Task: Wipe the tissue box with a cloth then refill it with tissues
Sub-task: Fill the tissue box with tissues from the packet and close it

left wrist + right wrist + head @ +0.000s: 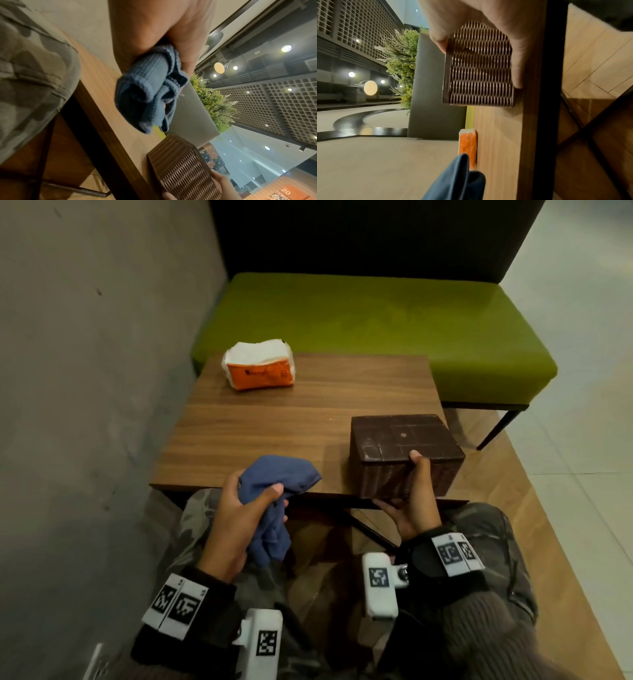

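Box (404, 451) sits at near right edge of table (274, 419); right hand (409, 501) grips its near side, thumb on top edge, fingers under. Left hand (236, 518) clutches bunched blue cloth (277, 494) just left of box. Orange tissue pack (258, 364) lies at far left corner, well apart.

Café seating, green bench (376, 330), wooden table (274, 419)

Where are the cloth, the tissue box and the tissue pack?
cloth (279, 474), head view, bunched upper part.
tissue box (400, 436), head view, flat top face.
tissue pack (262, 375), head view, orange front.
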Tool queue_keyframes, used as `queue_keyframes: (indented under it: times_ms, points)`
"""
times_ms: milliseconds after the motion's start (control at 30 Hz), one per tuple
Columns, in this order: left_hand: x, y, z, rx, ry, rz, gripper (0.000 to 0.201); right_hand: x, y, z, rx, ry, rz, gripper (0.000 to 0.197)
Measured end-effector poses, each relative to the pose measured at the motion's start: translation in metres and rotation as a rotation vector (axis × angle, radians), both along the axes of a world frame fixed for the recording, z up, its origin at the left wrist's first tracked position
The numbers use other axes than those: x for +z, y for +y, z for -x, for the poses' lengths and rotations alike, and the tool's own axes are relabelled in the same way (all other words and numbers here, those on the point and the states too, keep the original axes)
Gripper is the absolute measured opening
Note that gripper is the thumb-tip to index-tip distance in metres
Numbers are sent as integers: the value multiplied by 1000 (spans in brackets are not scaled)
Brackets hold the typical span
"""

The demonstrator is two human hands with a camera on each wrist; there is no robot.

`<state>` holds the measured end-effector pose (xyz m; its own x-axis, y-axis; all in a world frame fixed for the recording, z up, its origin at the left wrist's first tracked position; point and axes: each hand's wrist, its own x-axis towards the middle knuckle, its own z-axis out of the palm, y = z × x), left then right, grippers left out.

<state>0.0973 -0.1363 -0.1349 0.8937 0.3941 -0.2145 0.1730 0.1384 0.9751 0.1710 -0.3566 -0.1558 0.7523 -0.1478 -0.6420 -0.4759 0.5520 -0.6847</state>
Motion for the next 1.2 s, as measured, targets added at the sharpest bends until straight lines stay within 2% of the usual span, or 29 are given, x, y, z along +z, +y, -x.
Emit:
queue_keyframes:
  times_ms: [67, 133, 267, 333, 367, 433, 500, 533, 600, 633, 733, 767, 800, 867, 933, 967, 1067, 1133, 1200]
  points:
    - [2, 3, -5, -38, -38, -56, 15, 2, 4, -13, 22, -6, 5, 80]
    - [8, 6, -9, -96, -65, -36, 16, 5, 8, -19, 59, 8, 12, 68]
    - [19, 10, -16, -233, -34, 72, 46, 15, 16, -3, 223, 126, 42, 72]
    - [21, 11, -19, -288, -29, 129, 54, 27, 27, 12, 428, 149, 94, 73]
    - [21, 12, -20, -286, -62, 108, 53, 33, 34, 17, 566, 119, 167, 68]
    - [19, 15, -20, -314, -183, -52, 37, 44, 48, 21, 771, -10, 307, 62]
    - [20, 16, -18, -389, -264, -175, 20, 51, 56, 19, 829, -152, 363, 51]
    - [19, 17, -17, -388, -261, -191, 15, 54, 58, 17, 827, -203, 373, 37]
    - [20, 19, -15, -366, -214, -110, 9, 61, 57, 13, 805, -306, 382, 14]
    - [21, 22, -15, -394, -183, -49, 20, 65, 56, 12, 804, -388, 385, 10]
    - [38, 35, -15, -674, -162, 108, 80, 85, 55, 7, 879, -655, 383, 19]
    - [45, 39, -17, -772, -174, 123, 90, 93, 56, 5, 915, -703, 396, 17]
    - [52, 41, -19, -836, -186, 99, 88, 101, 58, 2, 949, -731, 417, 14]
    - [67, 46, -24, -816, -195, -32, 58, 114, 63, -3, 999, -773, 480, 7]
    - [79, 51, -29, -654, -222, -188, 25, 125, 65, -8, 997, -828, 637, 9]
    - [82, 57, -32, -571, -257, -304, 16, 128, 65, -13, 969, -863, 744, 12]
    - [92, 81, -41, -435, -382, -676, 34, 142, 66, -24, 839, -960, 953, 20]
    - [105, 95, -49, -509, -455, -843, 33, 154, 69, -30, 808, -1017, 1015, 22]
    - [113, 109, -57, -614, -477, -891, 32, 165, 75, -37, 760, -1033, 1094, 24]
